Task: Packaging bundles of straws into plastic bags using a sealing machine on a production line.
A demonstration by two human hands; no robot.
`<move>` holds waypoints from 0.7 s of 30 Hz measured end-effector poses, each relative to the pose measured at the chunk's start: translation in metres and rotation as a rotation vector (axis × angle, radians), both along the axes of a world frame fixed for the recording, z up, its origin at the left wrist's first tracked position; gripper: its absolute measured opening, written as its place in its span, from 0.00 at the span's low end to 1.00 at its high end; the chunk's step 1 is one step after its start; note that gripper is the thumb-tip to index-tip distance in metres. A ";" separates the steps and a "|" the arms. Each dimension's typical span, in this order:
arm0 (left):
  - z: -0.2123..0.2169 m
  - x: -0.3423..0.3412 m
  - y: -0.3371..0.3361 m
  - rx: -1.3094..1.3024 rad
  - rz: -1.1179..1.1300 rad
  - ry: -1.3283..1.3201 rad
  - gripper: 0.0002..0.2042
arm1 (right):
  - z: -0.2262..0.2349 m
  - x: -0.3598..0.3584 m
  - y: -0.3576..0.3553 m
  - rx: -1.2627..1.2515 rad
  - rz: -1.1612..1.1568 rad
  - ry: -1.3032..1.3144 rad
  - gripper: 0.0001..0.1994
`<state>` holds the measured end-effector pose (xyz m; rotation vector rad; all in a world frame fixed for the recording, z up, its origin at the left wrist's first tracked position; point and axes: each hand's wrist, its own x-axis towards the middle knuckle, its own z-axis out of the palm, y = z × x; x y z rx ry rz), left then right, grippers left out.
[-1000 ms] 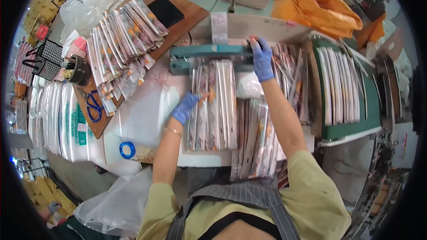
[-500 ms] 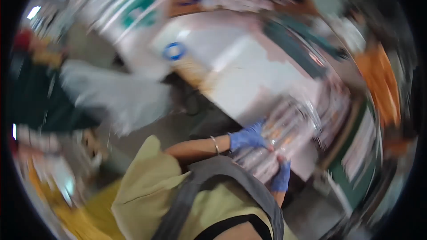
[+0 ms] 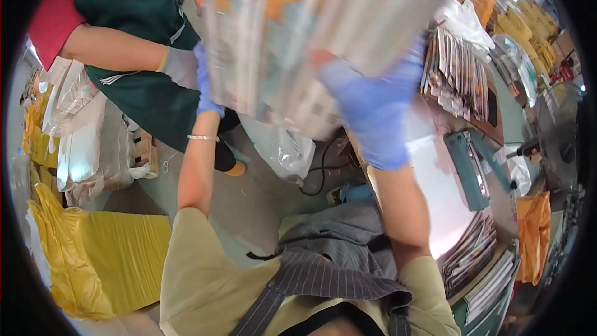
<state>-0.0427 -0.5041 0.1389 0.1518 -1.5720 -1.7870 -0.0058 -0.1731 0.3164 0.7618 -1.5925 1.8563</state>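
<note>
Fingers of both blue-gloved hands are clamped on a bundle of clear-wrapped printed packets [image 3: 264, 50], raised at top centre and blurred. Work with this bundle looks partway through: it is off the table and not yet set down, while other packets wait at the right.

From the left: a yellow wrapped stack [image 3: 121, 261] sits low, with white wrapped goods [image 3: 84, 134] above it. Next, a co-worker in a red sleeve [image 3: 55, 20] and dark green apron [image 3: 140, 112] reaches a grey-gloved hand [image 3: 180, 67] towards the bundle; whether it grips is unclear. Just beside it, the person's left hand [image 3: 206, 87] is closed around the bundle's left edge, fingertips hidden. A clear plastic bag [image 3: 280, 149] hangs below the bundle.

Right of centre, the right hand [image 3: 376, 112] grips the bundle's near side, its thumb spread widely from the fingers; blur hides their exact curl. Beyond is a white table [image 3: 429, 186] bearing a teal bar-shaped device [image 3: 466, 171]. Rows of packets [image 3: 457, 78] lie behind, more packets [image 3: 467, 255] nearer, and an orange bag [image 3: 533, 236] at far right.
</note>
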 end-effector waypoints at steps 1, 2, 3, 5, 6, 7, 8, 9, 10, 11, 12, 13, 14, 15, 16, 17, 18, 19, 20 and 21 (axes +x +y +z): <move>-0.010 -0.016 0.017 0.019 -0.026 0.006 0.15 | -0.015 -0.018 -0.026 -0.123 0.003 0.030 0.43; -0.005 -0.023 0.062 -0.516 0.152 0.034 0.19 | -0.019 -0.028 -0.025 -0.114 -0.045 0.058 0.43; -0.005 -0.007 0.086 -1.057 0.381 0.031 0.23 | -0.030 -0.033 -0.037 -0.077 -0.045 0.085 0.43; -0.005 0.026 0.102 -1.402 0.713 -0.209 0.23 | -0.053 -0.036 -0.056 -0.048 -0.021 0.104 0.43; -0.063 0.043 0.053 -1.173 0.529 -0.209 0.25 | -0.061 -0.017 -0.066 0.029 0.007 0.024 0.42; 0.032 0.035 0.142 -0.441 0.245 -0.693 0.24 | -0.089 -0.033 -0.046 0.167 -0.090 -0.062 0.41; -0.013 0.051 0.118 -0.448 0.303 -0.691 0.24 | -0.095 -0.027 -0.044 0.176 0.043 -0.141 0.40; -0.065 0.061 0.103 -0.305 0.228 -0.454 0.18 | -0.101 -0.032 -0.038 0.201 0.163 -0.218 0.38; -0.114 0.065 0.080 -0.158 0.158 -0.238 0.13 | -0.088 -0.024 -0.034 0.166 0.285 -0.393 0.33; -0.093 0.049 0.101 0.314 -0.006 -0.195 0.12 | -0.097 -0.038 -0.015 0.079 0.349 -0.608 0.28; -0.054 0.040 0.123 0.777 -0.152 -0.139 0.12 | -0.100 -0.051 0.005 0.153 0.311 -0.741 0.24; -0.045 0.041 0.126 0.004 0.106 -0.322 0.15 | -0.096 -0.056 0.011 0.033 0.357 -0.785 0.20; -0.011 0.044 0.131 -0.622 0.277 -0.227 0.17 | -0.092 -0.061 0.019 0.094 0.299 -0.795 0.17; 0.009 0.047 0.125 -0.771 0.184 -0.372 0.18 | -0.093 -0.064 0.021 0.032 0.292 -0.795 0.16; 0.022 0.044 0.117 -0.907 0.084 -0.517 0.20 | -0.089 -0.069 0.029 0.101 0.278 -0.781 0.14; 0.032 0.031 0.113 -0.935 0.023 -0.571 0.18 | -0.093 -0.077 0.039 0.112 0.247 -0.765 0.13; 0.038 0.017 0.112 -0.959 -0.041 -0.636 0.18 | -0.092 -0.081 0.046 0.122 0.239 -0.709 0.14; 0.025 0.002 0.111 -0.984 -0.036 -0.605 0.18 | -0.094 -0.086 0.060 0.112 0.236 -0.819 0.14; 0.009 -0.012 0.106 -1.013 -0.024 -0.575 0.18 | -0.088 -0.089 0.059 0.139 0.291 -0.749 0.16; 0.005 -0.017 0.107 -0.985 0.014 -0.577 0.18 | -0.093 -0.096 0.072 0.139 0.312 -0.765 0.18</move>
